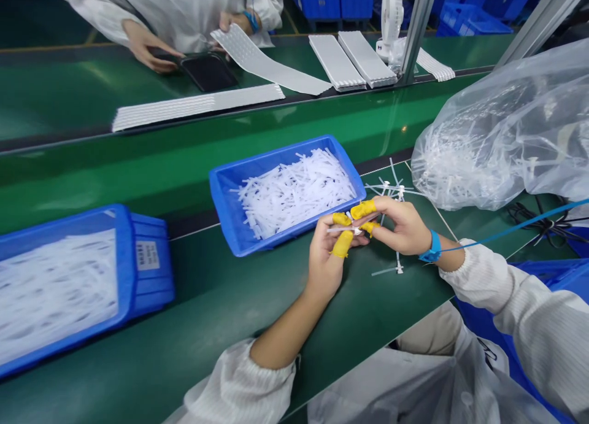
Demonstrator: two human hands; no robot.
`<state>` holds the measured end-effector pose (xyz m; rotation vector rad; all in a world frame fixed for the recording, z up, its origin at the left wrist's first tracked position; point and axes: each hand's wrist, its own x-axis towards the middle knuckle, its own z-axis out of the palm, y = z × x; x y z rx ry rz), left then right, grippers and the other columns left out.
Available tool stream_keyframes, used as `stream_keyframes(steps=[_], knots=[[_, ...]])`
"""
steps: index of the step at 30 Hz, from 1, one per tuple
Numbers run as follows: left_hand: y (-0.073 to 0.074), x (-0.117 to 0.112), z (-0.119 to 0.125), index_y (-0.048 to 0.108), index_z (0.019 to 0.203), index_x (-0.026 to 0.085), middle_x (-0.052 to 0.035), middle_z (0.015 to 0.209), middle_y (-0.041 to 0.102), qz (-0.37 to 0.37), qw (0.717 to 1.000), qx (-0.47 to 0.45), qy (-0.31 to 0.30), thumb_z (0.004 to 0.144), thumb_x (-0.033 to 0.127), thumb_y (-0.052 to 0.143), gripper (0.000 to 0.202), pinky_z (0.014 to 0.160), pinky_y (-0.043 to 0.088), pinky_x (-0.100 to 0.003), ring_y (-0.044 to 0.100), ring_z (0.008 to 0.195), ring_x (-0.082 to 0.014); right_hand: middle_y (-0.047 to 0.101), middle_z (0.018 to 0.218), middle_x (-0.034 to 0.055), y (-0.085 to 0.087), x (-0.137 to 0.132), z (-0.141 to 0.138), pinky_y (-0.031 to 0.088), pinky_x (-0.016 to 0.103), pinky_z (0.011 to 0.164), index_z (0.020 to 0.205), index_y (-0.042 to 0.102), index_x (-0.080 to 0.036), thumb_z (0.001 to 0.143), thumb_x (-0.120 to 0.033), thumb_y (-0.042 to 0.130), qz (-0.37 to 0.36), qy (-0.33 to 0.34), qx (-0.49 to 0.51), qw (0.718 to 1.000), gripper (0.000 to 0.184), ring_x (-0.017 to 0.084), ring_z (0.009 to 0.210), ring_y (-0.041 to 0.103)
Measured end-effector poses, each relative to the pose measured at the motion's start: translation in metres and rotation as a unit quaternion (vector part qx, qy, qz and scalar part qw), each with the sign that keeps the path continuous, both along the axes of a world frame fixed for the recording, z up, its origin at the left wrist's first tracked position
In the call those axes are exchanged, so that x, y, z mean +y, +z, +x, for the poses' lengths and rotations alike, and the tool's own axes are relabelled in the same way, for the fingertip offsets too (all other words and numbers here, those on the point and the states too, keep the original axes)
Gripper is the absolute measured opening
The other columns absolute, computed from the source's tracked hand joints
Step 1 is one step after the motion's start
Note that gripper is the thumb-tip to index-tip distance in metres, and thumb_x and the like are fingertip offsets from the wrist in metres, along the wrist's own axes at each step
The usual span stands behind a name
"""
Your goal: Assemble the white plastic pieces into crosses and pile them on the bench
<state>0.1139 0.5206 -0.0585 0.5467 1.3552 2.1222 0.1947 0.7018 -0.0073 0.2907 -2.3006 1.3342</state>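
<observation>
Where the two hands meet just off the near right corner of the blue tray (pixel 232 235), a slim plastic piece (pixel 339 229) is held above the green tabletop (pixel 257 295). Its long axis runs nearly level across the view, with a thin, translucent stem pointing left and a small, knobby white fitting at the right. The left hand (pixel 326 255) pinches the stem narrowly between thumb and fingers; the right hand (pixel 404 227) closes thumb and forefinger around the fitting's end, though the exact contact is too small to make out. Yellow wraps, matte and crinkled, cover fingertips on both hands, and a smooth blue band (pixel 431 247) circles the right wrist.

Loose stemmed pieces (pixel 390 189) lie beyond the right hand, their thin stems pointing several ways. The rectangular tray, of hard plastic with rounded corners, holds a tangled heap of short, flat white strips (pixel 294 194). A clear, wrinkled plastic bag (pixel 506 129) bulges at the right. Opposite, a co-worker's hand grips a long, flexible, dimpled pale sheet (pixel 276 65).
</observation>
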Motion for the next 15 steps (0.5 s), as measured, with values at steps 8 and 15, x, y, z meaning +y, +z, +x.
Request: stream_keyframes(steps=[8, 15], knots=[[0.009, 0.001, 0.001, 0.071, 0.103, 0.02, -0.0032, 0.1, 0.08, -0.025, 0.999, 0.013, 0.043, 0.086, 0.045, 0.093, 0.037, 0.087, 0.07, -0.031, 0.081, 0.087, -0.0166, 0.08, 0.129, 0.0094, -0.003, -0.004, -0.002, 0.069, 0.037, 0.1, 0.134, 0.067, -0.022, 0.096, -0.009, 0.063, -0.034, 0.0, 0.006, 0.999, 0.041, 0.021, 0.109, 0.082], [0.01, 0.003, 0.005, 0.069, 0.104, 0.02, -0.0042, 0.103, 0.079, -0.017, 0.998, 0.027, 0.057, 0.089, 0.043, 0.092, 0.036, 0.096, 0.068, -0.036, 0.08, 0.097, -0.0186, 0.08, 0.12, 0.0106, -0.004, -0.004, -0.002, 0.07, 0.036, 0.092, 0.136, 0.067, -0.022, 0.1, -0.017, 0.063, -0.043, -0.006, -0.038, 0.998, 0.037, 0.022, 0.106, 0.08]])
